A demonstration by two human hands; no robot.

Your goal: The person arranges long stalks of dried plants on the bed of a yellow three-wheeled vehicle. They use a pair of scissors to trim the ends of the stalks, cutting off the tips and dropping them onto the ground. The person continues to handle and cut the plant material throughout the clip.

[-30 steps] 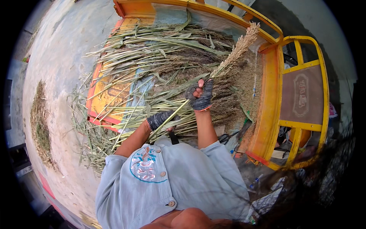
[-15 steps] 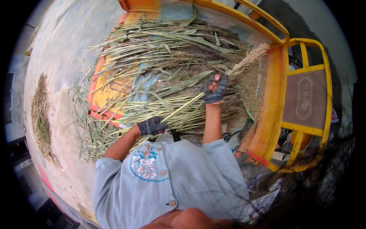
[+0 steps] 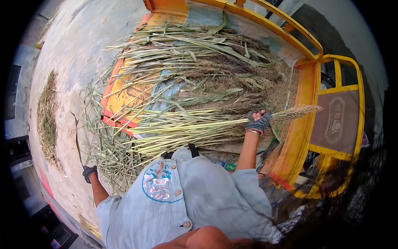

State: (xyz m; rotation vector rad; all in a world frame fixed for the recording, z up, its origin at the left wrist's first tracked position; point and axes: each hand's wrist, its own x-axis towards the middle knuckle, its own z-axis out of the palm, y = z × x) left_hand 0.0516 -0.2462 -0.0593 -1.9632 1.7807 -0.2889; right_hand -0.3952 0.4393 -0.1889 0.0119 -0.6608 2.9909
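My right hand (image 3: 258, 122), in a dark grey glove with bare fingertips, is closed round a sorghum stalk (image 3: 232, 123) just below its pale seed head (image 3: 297, 112). The head sticks out to the right, toward the cart's yellow end wall. Far to the left, my left hand (image 3: 89, 174), gloved alike, is low over the ground at the lower end of a long, thin dark leaf (image 3: 77, 139). Its fingers look closed on that leaf. Between the hands, many cut sorghum stalks (image 3: 178, 130) lie side by side on the cart bed, their dark heads to the right.
The yellow cart (image 3: 300, 137) has a red-edged bed and a barred end frame (image 3: 360, 120) on the right. Stripped leaves (image 3: 120, 155) are heaped at its left edge. A strip of dry plant litter (image 3: 47, 116) lies on the concrete ground (image 3: 76, 54).
My left hand has swung out left and down from the stalks, with a leaf now at it. My right hand has moved right and nearer, bringing the stalk from slanting to almost level.
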